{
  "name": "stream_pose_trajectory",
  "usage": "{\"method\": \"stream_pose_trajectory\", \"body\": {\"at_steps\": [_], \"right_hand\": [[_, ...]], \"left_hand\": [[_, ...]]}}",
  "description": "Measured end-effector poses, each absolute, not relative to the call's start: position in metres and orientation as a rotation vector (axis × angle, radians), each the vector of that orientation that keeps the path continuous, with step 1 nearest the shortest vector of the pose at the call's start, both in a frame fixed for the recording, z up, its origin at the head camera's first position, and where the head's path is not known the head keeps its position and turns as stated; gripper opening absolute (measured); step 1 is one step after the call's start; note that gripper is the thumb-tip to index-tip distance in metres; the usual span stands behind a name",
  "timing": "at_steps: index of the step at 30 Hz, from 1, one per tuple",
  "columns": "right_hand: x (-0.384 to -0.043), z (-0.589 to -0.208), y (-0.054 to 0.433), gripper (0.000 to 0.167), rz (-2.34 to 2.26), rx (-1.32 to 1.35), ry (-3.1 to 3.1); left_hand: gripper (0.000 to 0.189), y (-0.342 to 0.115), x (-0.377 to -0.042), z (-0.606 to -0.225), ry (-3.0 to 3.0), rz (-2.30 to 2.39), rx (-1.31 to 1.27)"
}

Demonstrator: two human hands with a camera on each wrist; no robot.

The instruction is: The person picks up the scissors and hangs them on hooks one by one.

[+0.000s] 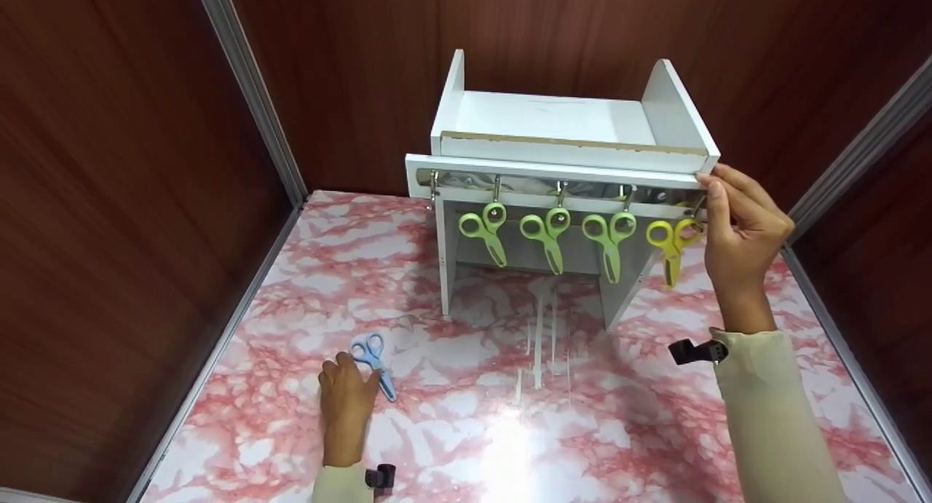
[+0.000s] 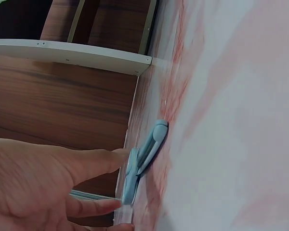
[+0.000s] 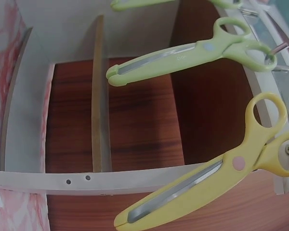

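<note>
Pale blue scissors [image 1: 384, 381] lie on the table beside my left hand [image 1: 346, 405]. The left wrist view shows the thumb and a fingertip of that hand [image 2: 38, 178] right at the scissors' handles [image 2: 129, 187], the fingers fairly straight. My right hand [image 1: 750, 234] pinches the right end of a white hook rack [image 1: 466, 193], thumb in front. Yellow scissors [image 1: 671, 259] hang from the hook close to this hand. Three green scissors [image 1: 611, 252] hang on the hooks further left, and the leftmost hook [image 1: 435, 183] bears nothing.
Behind the rack stands a white shelf unit [image 1: 561, 117] with raised sides, open below. Its side panel [image 3: 135, 174] crosses the right wrist view. Dark wood-look walls [image 1: 109, 197] enclose the red-and-white marbled table [image 1: 437, 430], which carries white streaks near the shelf.
</note>
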State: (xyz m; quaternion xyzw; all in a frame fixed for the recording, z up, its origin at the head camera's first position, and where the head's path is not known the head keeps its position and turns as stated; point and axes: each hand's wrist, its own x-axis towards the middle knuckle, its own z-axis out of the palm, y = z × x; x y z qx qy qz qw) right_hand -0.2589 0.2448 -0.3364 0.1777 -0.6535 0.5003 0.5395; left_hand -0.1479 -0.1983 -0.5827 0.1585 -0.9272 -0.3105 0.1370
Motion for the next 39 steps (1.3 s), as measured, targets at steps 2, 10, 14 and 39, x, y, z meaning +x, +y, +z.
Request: {"method": "stream_pose_trajectory", "body": {"at_steps": [2, 10, 14, 39], "right_hand": [[-0.2590, -0.3365, 0.2445, 0.011, 1.190, 0.421, -1.551], [-0.2588, -0.3365, 0.2439, 0.012, 1.194, 0.426, -1.548], [-0.2588, -0.3370, 0.2442, 0.012, 1.186, 0.428, -1.551], [-0.2580, -0.3354, 0.2440, 0.012, 1.185, 0.435, -1.546]], "left_hand": [[0.046, -0.1984, -0.1474, -0.5819, -2.715, -0.877, 0.459], [0.045, -0.1947, -0.1474, -0.5822, -2.788, -0.834, 0.430], [0.047, -0.1937, -0.1481, -0.5817, -2.790, -0.827, 0.418], [0.014, -0.1942, -0.1479, -0.5728, -2.804, -0.916, 0.443]]}}
